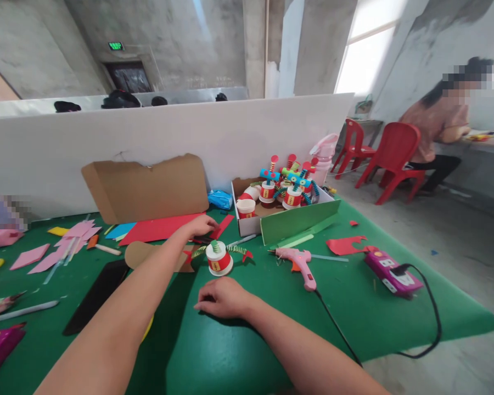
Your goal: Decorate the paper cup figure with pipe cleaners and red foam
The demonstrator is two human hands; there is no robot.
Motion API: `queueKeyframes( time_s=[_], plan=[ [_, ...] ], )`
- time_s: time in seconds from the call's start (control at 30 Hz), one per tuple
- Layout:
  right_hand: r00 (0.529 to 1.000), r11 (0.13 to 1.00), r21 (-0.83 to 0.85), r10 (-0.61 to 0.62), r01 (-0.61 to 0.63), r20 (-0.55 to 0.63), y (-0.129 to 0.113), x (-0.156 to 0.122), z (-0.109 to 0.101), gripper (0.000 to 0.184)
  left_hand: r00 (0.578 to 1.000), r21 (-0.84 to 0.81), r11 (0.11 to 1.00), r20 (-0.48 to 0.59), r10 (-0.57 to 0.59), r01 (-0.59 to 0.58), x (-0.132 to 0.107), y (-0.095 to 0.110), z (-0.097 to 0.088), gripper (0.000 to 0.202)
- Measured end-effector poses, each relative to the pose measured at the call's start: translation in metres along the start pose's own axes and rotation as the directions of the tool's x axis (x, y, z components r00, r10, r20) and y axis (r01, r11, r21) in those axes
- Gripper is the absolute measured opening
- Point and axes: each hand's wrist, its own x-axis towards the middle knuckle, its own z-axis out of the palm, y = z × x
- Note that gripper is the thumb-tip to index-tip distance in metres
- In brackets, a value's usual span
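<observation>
My left hand (200, 225) reaches forward over the green table cover (354, 307). Its fingers are curled down onto a red paper piece (222, 225) beside a large red sheet (158, 227). My right hand (221, 297) rests knuckles-up on the cover with its fingers curled under; nothing shows in it. Just beyond it lies a paper-cup figure (219, 259) with a red band and striped paper arms. A pink glue gun (298, 260) lies to its right.
An open white box (247, 225) holds several finished cup figures (286, 189). A brown cardboard sheet (146, 188) leans on the white partition. Pink paper scraps (66, 244) lie at left, a purple power strip (391, 271) at right. A person sits on red chairs (395, 156) at far right.
</observation>
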Motion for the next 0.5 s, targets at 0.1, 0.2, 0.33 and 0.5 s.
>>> queueKeyframes(
  time_s=[0.1,0.2,0.33,0.5],
  plan=[
    [1.000,1.000,0.000,-0.010,0.010,-0.005,0.001,0.000,0.001,0.018,0.988,0.066,0.998,-0.152,0.024,-0.015,-0.006,0.005,-0.014,0.028],
    [1.000,1.000,0.001,-0.002,0.003,-0.015,0.001,0.001,0.003,0.018,0.949,0.161,0.985,-0.297,0.104,-0.058,-0.020,0.032,-0.031,0.026],
    [1.000,1.000,0.008,0.005,-0.005,-0.022,0.003,0.003,0.005,0.019,0.918,0.147,0.936,-0.196,0.344,-0.319,-0.045,0.100,-0.030,0.027],
    [0.999,0.998,0.052,0.027,-0.025,-0.031,0.006,0.005,0.007,0.018,0.764,0.217,0.733,0.137,0.630,-0.644,-0.053,0.178,0.011,0.035]
  ],
)
